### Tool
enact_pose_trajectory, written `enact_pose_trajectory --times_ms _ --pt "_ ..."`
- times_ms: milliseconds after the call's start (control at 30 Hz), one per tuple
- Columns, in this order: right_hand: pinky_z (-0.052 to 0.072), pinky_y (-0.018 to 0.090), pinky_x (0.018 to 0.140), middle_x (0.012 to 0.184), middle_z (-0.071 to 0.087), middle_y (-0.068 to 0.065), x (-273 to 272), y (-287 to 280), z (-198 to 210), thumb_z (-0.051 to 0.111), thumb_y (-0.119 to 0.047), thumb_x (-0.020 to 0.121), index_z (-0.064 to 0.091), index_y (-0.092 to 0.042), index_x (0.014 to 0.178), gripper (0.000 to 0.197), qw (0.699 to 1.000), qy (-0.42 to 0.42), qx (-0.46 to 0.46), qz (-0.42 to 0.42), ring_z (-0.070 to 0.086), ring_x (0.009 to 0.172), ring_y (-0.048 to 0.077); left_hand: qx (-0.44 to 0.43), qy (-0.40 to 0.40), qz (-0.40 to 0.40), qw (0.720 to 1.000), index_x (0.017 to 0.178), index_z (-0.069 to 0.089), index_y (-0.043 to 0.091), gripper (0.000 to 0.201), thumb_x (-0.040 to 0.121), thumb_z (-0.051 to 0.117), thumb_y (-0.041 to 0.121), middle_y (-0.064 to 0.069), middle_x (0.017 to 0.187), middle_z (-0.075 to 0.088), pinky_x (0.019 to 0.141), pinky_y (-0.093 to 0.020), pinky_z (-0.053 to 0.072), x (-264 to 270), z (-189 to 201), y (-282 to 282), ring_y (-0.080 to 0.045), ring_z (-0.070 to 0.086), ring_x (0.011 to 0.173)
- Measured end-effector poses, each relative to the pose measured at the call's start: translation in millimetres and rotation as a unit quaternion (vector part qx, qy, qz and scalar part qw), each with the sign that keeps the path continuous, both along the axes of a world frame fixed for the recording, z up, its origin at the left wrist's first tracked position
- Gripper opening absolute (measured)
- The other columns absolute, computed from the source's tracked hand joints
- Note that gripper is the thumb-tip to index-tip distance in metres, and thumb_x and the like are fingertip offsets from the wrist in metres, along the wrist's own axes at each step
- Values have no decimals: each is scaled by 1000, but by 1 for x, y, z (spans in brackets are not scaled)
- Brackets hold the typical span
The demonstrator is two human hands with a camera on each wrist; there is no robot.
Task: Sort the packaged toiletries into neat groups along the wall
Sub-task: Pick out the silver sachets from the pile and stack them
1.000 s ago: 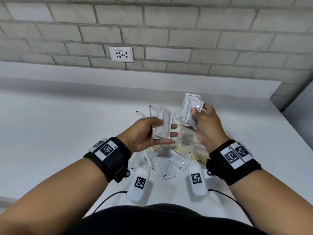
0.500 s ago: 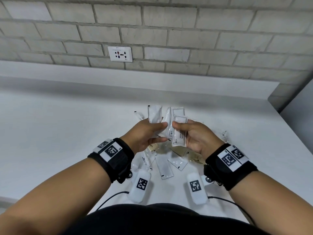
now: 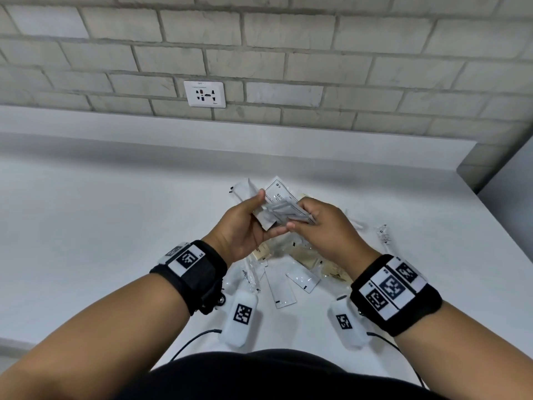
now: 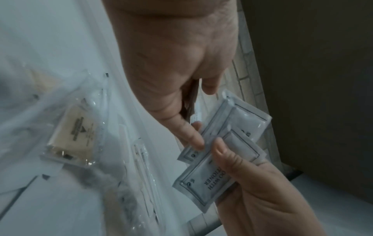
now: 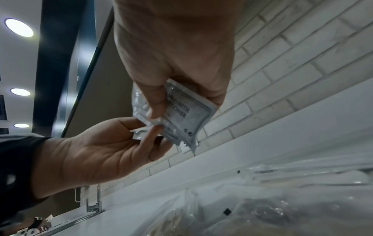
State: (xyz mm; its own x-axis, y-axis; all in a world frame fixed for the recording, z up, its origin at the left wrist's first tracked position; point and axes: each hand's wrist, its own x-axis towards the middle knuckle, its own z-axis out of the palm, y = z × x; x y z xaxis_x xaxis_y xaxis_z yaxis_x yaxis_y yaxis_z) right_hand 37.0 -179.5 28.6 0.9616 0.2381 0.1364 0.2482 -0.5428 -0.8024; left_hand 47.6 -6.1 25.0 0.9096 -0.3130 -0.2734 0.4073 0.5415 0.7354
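Both hands meet above the white counter (image 3: 115,226) and hold one bundle of white sachets (image 3: 281,216). My left hand (image 3: 272,212) pinches the bundle's left end between thumb and fingers. My right hand (image 3: 298,216) grips its right end. In the left wrist view the sachets (image 4: 218,169) carry print ending "OO WITH ...TIONER"; my left hand (image 4: 196,135) pinches the further one and my right hand (image 4: 220,151) presses the nearer. In the right wrist view my right hand (image 5: 161,111) clamps the sachets (image 5: 187,116) and the left hand (image 5: 153,135) touches them from below.
Under the hands lies a loose pile: beige soap packets (image 3: 307,256), flat white sachets (image 3: 281,290), a printed sachet (image 3: 277,192) and a clear packet (image 3: 385,238) off to the right. Two white marker pods (image 3: 240,316) with cables sit near the front edge. A socket (image 3: 204,93) is on the brick wall.
One second ago each hand held its own sachets, apart and higher. The hands have come together and lowered, and the two lots are now one bundle held by both.
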Motion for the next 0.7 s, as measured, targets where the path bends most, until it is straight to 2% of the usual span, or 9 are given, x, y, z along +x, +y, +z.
enact_pose_trajectory --times_ms 133,233,333,400,500,533,600,633,700 --pt "53 40 80 90 71 1 -3 -9 0 71 -17 83 67 -19 97 15 998 44 38 28 67 88 23 77 2 33 996 104 63 -11 21 92 54 3 -22 103 67 68 -27 61 0 -7 -2 -24 71 82" --pt "55 44 83 94 72 1 -1 -18 2 69 -10 84 65 -20 98 17 986 63 154 -10 68 88 23 96 12 67 993 92 64 -10 10 88 60 -2 -21 104 62 71 -30 61 2 -10 -2 -26 67 80" --pt "54 44 85 89 73 -2 8 -32 2 70 -9 81 65 -24 94 21 951 66 293 -80 68 85 20 82 22 96 992 92 64 -8 9 88 63 0 -15 104 63 73 -35 60 3 -9 -1 -24 70 75" --pt "52 42 84 88 75 -2 11 -37 -2 72 -12 76 66 -23 95 22 917 102 374 -94 69 86 17 53 27 116 992 90 64 -7 8 88 62 1 -14 104 63 73 -36 60 5 -7 -2 -24 70 82" --pt "54 45 82 92 74 4 6 -25 -12 71 -12 76 67 -22 97 24 919 161 357 -50 69 90 27 22 26 110 993 90 65 -4 8 90 61 3 -15 96 68 77 -37 59 6 -4 -7 -26 71 78" --pt "56 43 76 91 73 5 3 -19 -13 71 -8 77 66 -19 100 26 920 166 352 -40 70 86 26 36 20 94 995 91 66 -3 9 90 61 4 -15 95 69 77 -36 59 5 -2 -10 -26 71 79" --pt "57 34 66 90 73 5 4 -11 -14 70 2 79 62 -13 106 32 918 154 361 -60 71 81 22 97 -4 52 994 95 68 -1 13 90 63 10 -14 94 70 71 -31 61 3 -1 -12 -24 69 78" --pt "57 33 65 91 74 5 7 -12 -12 70 4 79 61 -12 108 34 920 145 355 -73 72 81 22 135 -21 32 990 99 68 0 17 90 63 14 -13 95 71 66 -28 61 3 0 -11 -23 69 78" --pt "57 38 73 94 75 4 16 -23 -5 73 0 78 62 -16 109 36 951 132 273 -66 72 83 22 214 -66 10 975 107 66 5 25 91 63 24 -12 99 72 64 -26 59 5 2 -5 -24 71 82"
